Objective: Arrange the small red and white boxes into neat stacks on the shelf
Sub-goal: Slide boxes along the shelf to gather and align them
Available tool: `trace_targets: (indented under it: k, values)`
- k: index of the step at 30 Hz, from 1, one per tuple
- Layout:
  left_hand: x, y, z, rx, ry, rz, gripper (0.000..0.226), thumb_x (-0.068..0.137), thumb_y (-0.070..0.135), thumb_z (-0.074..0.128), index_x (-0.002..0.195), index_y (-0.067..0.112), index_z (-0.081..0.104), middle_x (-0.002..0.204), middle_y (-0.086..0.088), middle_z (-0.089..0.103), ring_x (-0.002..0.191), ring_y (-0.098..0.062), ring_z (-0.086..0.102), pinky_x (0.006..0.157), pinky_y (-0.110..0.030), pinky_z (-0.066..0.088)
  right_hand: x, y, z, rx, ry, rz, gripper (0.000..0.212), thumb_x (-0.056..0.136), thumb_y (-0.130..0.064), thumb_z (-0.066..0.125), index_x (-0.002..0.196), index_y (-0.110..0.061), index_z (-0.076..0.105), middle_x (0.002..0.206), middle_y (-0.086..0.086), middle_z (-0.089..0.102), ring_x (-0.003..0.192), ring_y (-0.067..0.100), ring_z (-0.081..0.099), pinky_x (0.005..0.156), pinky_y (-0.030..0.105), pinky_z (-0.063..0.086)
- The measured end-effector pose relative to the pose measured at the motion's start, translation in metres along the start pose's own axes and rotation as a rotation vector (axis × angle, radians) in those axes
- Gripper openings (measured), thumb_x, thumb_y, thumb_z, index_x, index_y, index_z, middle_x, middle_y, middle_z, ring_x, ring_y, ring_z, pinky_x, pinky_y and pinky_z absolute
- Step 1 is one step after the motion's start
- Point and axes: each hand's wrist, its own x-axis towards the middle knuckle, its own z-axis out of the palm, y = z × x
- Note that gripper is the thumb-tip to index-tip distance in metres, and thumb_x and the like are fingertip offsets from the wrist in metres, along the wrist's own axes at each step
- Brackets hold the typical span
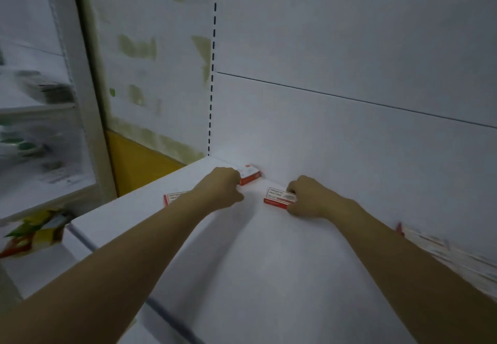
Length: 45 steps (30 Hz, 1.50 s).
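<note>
The right hand (309, 198) pinched the near box (279, 197), lying right of the corner box (250, 174), which the left hand (222, 187) gripped.

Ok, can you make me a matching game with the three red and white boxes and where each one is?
Things:
1. far box
2. middle box
3. left box

Places:
A. held by the right hand
B. partly hidden behind the left forearm
C. against the back wall, at the left hand

Pairs: 1-C, 2-A, 3-B.
</note>
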Motion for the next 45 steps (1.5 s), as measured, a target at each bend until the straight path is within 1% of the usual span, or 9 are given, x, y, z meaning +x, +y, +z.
trace_targets:
  k: [3, 8, 14, 21, 27, 32, 36, 40, 45]
  values:
    - [-0.005, 0.019, 0.003, -0.046, -0.018, 0.086, 0.054, 0.083, 0.028, 0.069, 0.131, 0.010, 0.052, 0.125, -0.007, 0.058, 0.110, -0.022, 0.055, 0.087, -0.026, 0.042, -0.033, 0.004, -0.003, 0.066, 0.081, 0.016, 0.045, 0.081, -0.025, 0.064, 0.121, -0.010, 0.053, 0.116, 0.011, 0.044, 0.100, 0.023, 0.050, 0.077, 0.025, 0.038]
    - [-0.017, 0.065, 0.017, -0.181, -0.056, 0.283, 0.070, 0.075, 0.023, 0.077, 0.137, 0.015, 0.044, 0.120, -0.005, 0.060, 0.101, -0.019, 0.058, 0.083, -0.026, 0.045, -0.096, 0.017, -0.009, 0.134, 0.230, 0.081, 0.045, 0.080, -0.019, 0.065, 0.122, -0.013, 0.052, 0.114, 0.008, 0.046, 0.100, 0.021, 0.050, 0.075, 0.023, 0.036]
    - [-0.039, 0.121, 0.037, -0.309, 0.092, 0.551, 0.043, 0.076, 0.015, 0.075, 0.116, 0.014, 0.060, 0.107, -0.005, 0.063, 0.080, -0.013, 0.056, 0.074, -0.022, 0.046, -0.165, 0.041, -0.009, 0.165, 0.445, 0.145, 0.042, 0.082, -0.015, 0.064, 0.122, -0.014, 0.053, 0.113, 0.003, 0.049, 0.098, 0.017, 0.053, 0.076, 0.019, 0.040]
    - [-0.066, 0.177, 0.052, -0.510, 0.265, 0.680, 0.037, 0.080, 0.013, 0.073, 0.114, 0.012, 0.059, 0.108, -0.004, 0.062, 0.079, -0.007, 0.056, 0.069, -0.006, 0.046, -0.228, 0.071, -0.006, 0.164, 0.690, 0.199, 0.044, 0.089, -0.015, 0.061, 0.131, -0.017, 0.048, 0.130, 0.001, 0.042, 0.101, 0.010, 0.054, 0.090, 0.020, 0.047]
    - [-0.084, 0.218, 0.063, -0.561, 0.258, 0.666, 0.041, 0.079, 0.017, 0.073, 0.118, 0.014, 0.058, 0.116, -0.001, 0.059, 0.083, -0.006, 0.056, 0.074, -0.009, 0.045, -0.261, 0.099, -0.008, 0.145, 0.714, 0.241, 0.045, 0.089, -0.016, 0.061, 0.131, -0.017, 0.048, 0.134, 0.000, 0.039, 0.103, 0.011, 0.055, 0.090, 0.018, 0.045]
    - [-0.087, 0.236, 0.063, -0.658, 0.162, 0.637, 0.047, 0.078, 0.014, 0.074, 0.123, 0.017, 0.059, 0.114, 0.006, 0.060, 0.080, -0.004, 0.059, 0.072, -0.006, 0.046, -0.273, 0.120, -0.011, 0.342, 0.698, 0.270, 0.050, 0.086, -0.011, 0.064, 0.133, -0.017, 0.049, 0.128, -0.001, 0.050, 0.091, 0.005, 0.054, 0.074, 0.002, 0.040]
    - [-0.082, 0.237, 0.066, -0.838, -0.030, 0.533, 0.047, 0.081, 0.020, 0.070, 0.127, 0.020, 0.057, 0.104, 0.007, 0.067, 0.084, -0.007, 0.065, 0.075, -0.019, 0.052, -0.273, 0.135, -0.010, 0.883, 0.594, 0.315, 0.053, 0.087, -0.012, 0.064, 0.135, -0.024, 0.046, 0.120, -0.009, 0.059, 0.088, 0.008, 0.065, 0.070, 0.017, 0.052]
    - [-0.071, 0.236, 0.075, -1.028, -0.145, 0.401, 0.036, 0.084, 0.034, 0.065, 0.115, 0.018, 0.062, 0.097, 0.001, 0.071, 0.086, -0.017, 0.067, 0.073, -0.024, 0.054, -0.263, 0.144, -0.005, 1.032, 0.575, 0.334, 0.036, 0.093, -0.034, 0.053, 0.127, -0.021, 0.053, 0.109, -0.004, 0.065, 0.087, 0.012, 0.066, 0.075, 0.023, 0.055]
    - [-0.061, 0.246, 0.086, -1.130, -0.161, 0.224, 0.040, 0.084, 0.048, 0.060, 0.083, 0.008, 0.067, 0.072, -0.004, 0.068, 0.061, -0.015, 0.059, 0.063, -0.026, 0.049, -0.242, 0.149, 0.002, 1.185, 0.572, 0.478, 0.043, 0.090, -0.051, 0.050, 0.100, -0.012, 0.065, 0.084, 0.009, 0.070, 0.068, 0.019, 0.065, 0.078, 0.036, 0.057]
